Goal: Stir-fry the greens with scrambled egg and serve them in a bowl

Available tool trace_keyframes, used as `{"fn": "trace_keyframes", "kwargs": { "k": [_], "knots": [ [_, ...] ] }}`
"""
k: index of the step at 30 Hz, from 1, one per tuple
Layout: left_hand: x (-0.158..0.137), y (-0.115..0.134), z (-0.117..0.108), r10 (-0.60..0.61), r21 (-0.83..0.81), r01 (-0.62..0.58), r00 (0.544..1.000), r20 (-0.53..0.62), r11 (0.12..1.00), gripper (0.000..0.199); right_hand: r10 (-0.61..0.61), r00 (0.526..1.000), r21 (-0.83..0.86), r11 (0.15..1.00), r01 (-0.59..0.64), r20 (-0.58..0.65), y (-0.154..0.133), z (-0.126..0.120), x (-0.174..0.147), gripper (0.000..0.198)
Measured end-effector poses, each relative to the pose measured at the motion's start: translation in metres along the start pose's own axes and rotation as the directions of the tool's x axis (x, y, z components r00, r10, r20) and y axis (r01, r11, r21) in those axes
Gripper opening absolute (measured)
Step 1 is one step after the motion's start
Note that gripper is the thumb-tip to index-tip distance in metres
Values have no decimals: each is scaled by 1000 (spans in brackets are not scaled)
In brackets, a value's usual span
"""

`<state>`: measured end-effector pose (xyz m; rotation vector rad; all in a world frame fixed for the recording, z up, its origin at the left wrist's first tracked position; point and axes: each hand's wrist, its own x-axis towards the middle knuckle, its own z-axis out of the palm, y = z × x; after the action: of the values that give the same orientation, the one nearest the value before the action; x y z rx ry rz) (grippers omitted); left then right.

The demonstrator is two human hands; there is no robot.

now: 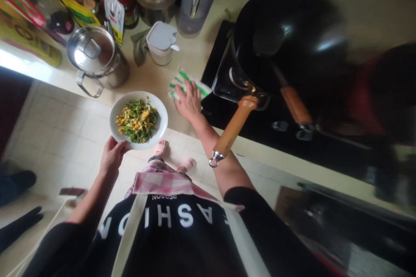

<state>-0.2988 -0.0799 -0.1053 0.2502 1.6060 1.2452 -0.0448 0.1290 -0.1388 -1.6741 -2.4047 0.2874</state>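
Left hand (112, 156): pinching round white plate (163, 117), clear of black hob (219, 114); right hand (189, 103): spread flat on green-striped white cloth (179, 79), hob's edge.

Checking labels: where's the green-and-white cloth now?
Head view, near centre: the cloth lies on the counter under the right hand, by the black stove's left edge.

Your left hand (111, 156) pinched, thumb (121, 144) uppermost; ahead and right of it, your right hand (190, 104) lay palm down, fingers (188, 89) slightly spread.
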Motion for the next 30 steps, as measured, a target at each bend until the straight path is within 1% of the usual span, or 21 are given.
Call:
{"fn": "trace_keyframes", "kwargs": {
  "k": [2, 3, 4, 5, 6, 8, 10, 13, 15, 16, 18, 21, 23, 24, 25, 26, 28, 29, 30],
  "knots": [
    [-13, -1, -19, -32, 21, 33, 999, -29, 999, 43, 110, 993, 1, 994, -110, -45, 1, 4, 46, 52],
    [-18, -1, -27, -42, 27, 44, 998, -46, 999, 42, 140, 988, 0, 990, -141, -62, 1, 6, 64, 56],
    [-22, -1, -33, -47, 30, 49, 997, -64, 998, 41, 155, 986, -2, 988, -155, -66, -1, 9, 76, 58],
    [-26, 0, -39, -48, 31, 50, 996, -80, 998, 40, 147, 987, -5, 989, -148, -57, -4, 11, 80, 57],
    [-28, 2, -43, -44, 32, 48, 995, -94, 998, 39, 124, 991, -7, 992, -125, -39, -10, 13, 77, 53],
    [-32, 5, -51, -33, 32, 36, 993, -113, 999, 36, 38, 999, 2, 999, -38, 16, -25, 16, 52, 48],
    [-33, 10, -56, -18, 28, 21, 992, -126, 999, 35, -83, 994, 34, 996, 81, 74, -40, 18, 13, 48],
    [-30, 18, -57, 11, 19, -8, 991, -136, 1000, 35, -262, 953, 90, 964, 251, 152, -53, 18, -45, 50],
    [-25, 21, -54, 40, 23, -38, 991, -127, 999, 34, -306, 936, 97, 951, 292, 175, -50, 16, -76, 50],
    [-22, 22, -51, 57, 27, -55, 991, -117, 998, 34, -293, 941, 86, 956, 282, 170, -45, 15, -90, 50],
    [-14, 22, -43, 84, 37, -81, 993, -80, 996, 34, -214, 966, 41, 977, 210, 146, -29, 12, -116, 50],
    [3, 18, -22, 90, 41, -90, 996, -1, 995, 35, -48, 994, -30, 998, 51, 103, 6, 7, -158, 49],
    [15, 15, -3, 85, 38, -87, 995, 46, 995, 35, 88, 995, -71, 994, -84, 53, 36, 2, -188, 48],
    [21, 13, 8, 84, 36, -87, 995, 62, 996, 34, 174, 985, -93, 981, -172, 12, 53, -2, -203, 47],
    [27, 12, 19, 83, 35, -86, 994, 77, 996, 34, 269, 963, -116, 956, -271, -36, 69, -6, -218, 46],
    [32, 11, 30, 85, 33, -88, 992, 95, 996, 34, 367, 926, -134, 917, -377, -90, 86, -11, -232, 46],
    [39, 9, 51, 97, 27, -101, 987, 132, 994, 35, 528, 830, -134, 823, -552, -178, 117, -23, -257, 47],
    [43, 9, 60, 106, 22, -111, 983, 150, 994, 35, 585, 784, -112, 782, -613, -210, 130, -29, -267, 47],
    [46, 8, 69, 113, 19, -118, 979, 169, 993, 35, 621, 749, -79, 755, -651, -232, 140, -35, -276, 48]
  ]
}}
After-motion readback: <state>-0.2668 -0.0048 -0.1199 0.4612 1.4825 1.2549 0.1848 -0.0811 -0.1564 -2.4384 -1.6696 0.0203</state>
